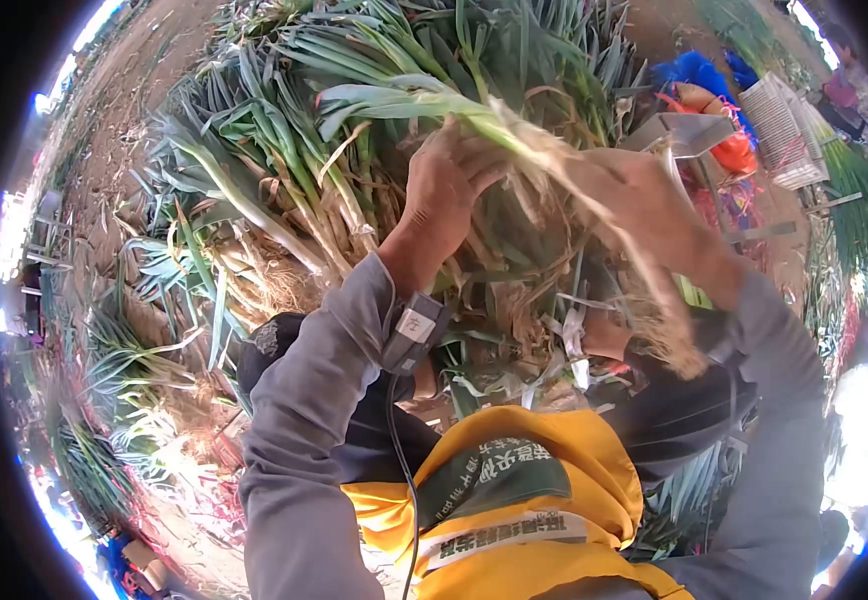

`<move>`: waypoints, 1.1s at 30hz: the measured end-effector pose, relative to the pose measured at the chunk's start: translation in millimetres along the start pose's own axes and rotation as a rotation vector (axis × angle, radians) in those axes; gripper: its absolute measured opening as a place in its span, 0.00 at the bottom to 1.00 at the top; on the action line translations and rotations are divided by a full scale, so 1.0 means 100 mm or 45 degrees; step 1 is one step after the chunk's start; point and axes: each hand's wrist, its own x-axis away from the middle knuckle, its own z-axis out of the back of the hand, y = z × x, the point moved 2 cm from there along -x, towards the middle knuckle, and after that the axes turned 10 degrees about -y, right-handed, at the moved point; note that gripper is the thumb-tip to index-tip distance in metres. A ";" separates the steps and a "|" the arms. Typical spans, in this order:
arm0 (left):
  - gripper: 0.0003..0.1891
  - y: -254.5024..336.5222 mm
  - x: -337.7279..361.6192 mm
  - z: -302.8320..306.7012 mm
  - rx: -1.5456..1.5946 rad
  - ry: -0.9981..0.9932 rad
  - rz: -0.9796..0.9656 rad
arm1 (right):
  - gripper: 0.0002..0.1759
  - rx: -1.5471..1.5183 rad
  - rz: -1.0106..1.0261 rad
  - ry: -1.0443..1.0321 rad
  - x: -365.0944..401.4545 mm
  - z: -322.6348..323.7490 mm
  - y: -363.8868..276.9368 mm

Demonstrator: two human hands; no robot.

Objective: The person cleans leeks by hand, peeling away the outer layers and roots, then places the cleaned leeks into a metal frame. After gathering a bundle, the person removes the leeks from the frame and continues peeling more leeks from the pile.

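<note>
left hand point(446, 190): fingers curled tight round the long green-and-white spring onion stalk point(502, 124), right above the big heap of leafy green onions point(284, 170).
right hand point(644, 205): closed on the stalk's pale rooty end, beside the heap.

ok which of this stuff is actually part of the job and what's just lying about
In hand: green onion, gripped by left hand and right hand; pile of green onions behind.
Lying about: white crate, orange item beside it.

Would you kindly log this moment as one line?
left hand: grips green onion | right hand: holds same stalk | behind: onion pile
</note>
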 end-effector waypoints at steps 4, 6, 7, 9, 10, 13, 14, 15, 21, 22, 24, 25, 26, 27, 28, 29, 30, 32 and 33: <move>0.16 0.18 0.02 -0.14 0.110 -0.072 -0.188 | 0.22 0.078 -0.048 0.068 0.68 0.15 -0.44; 0.14 0.44 0.04 -0.26 0.114 -0.139 -0.243 | 0.18 0.089 0.051 0.237 0.94 0.16 -0.53; 0.14 0.61 -0.09 -0.26 0.204 -0.527 -0.326 | 0.18 0.086 0.038 0.236 1.01 0.17 -0.53; 0.16 0.84 0.04 -0.47 -0.011 -0.824 -0.529 | 0.16 0.258 0.226 0.497 1.09 0.13 -0.50; 0.18 1.09 0.13 -0.69 -0.335 -0.751 -0.682 | 0.16 0.313 0.284 0.583 1.10 0.08 -0.48; 0.24 1.20 0.28 -0.74 -0.439 -0.544 -0.590 | 0.16 0.290 0.314 0.748 0.70 0.02 -0.29; 0.29 1.17 0.32 -0.73 -0.397 -0.369 -0.552 | 0.16 0.209 0.371 0.802 0.47 0.02 -0.12; 0.19 1.21 0.17 -0.42 -0.407 -0.434 -0.457 | 0.15 0.124 0.430 0.848 0.20 0.01 0.03; 0.12 1.33 0.26 0.56 -0.175 0.183 -0.236 | 0.20 0.497 0.322 0.896 -1.54 -0.14 0.99; 0.08 1.39 0.30 0.66 -0.116 0.211 -0.310 | 0.21 0.829 0.285 1.009 -1.87 -0.22 1.35; 0.09 1.57 0.40 0.75 -0.119 0.271 -0.311 | 0.23 1.122 0.484 1.005 -1.99 -0.65 1.45; 0.10 1.67 0.45 0.80 -0.121 0.323 -0.326 | 0.22 0.966 0.551 0.857 -2.04 -0.91 1.43; 0.10 1.76 0.49 0.85 -0.135 0.343 -0.333 | 0.21 0.806 0.616 0.705 -2.10 -1.19 1.41; 0.11 1.84 0.53 0.90 -0.212 0.335 -0.391 | 0.20 0.580 0.512 0.471 -2.20 -1.44 1.46; 0.12 1.91 0.58 0.92 -0.289 0.321 -0.444 | 0.20 0.358 0.404 0.240 -2.31 -1.68 1.52; 0.12 1.93 0.62 0.89 -0.353 0.369 -0.469 | 0.20 0.343 0.409 0.237 -2.43 -1.90 1.55; 0.12 1.95 0.63 0.92 -0.365 0.371 -0.468 | 0.21 0.207 0.279 0.272 -2.58 -2.10 1.60; 0.13 1.97 0.64 0.99 -0.324 0.367 -0.423 | 0.23 0.072 0.152 0.300 -2.91 -2.48 1.84; 0.13 1.97 0.65 1.02 -0.327 0.372 -0.421 | 0.23 0.097 0.138 0.359 -3.08 -2.70 2.02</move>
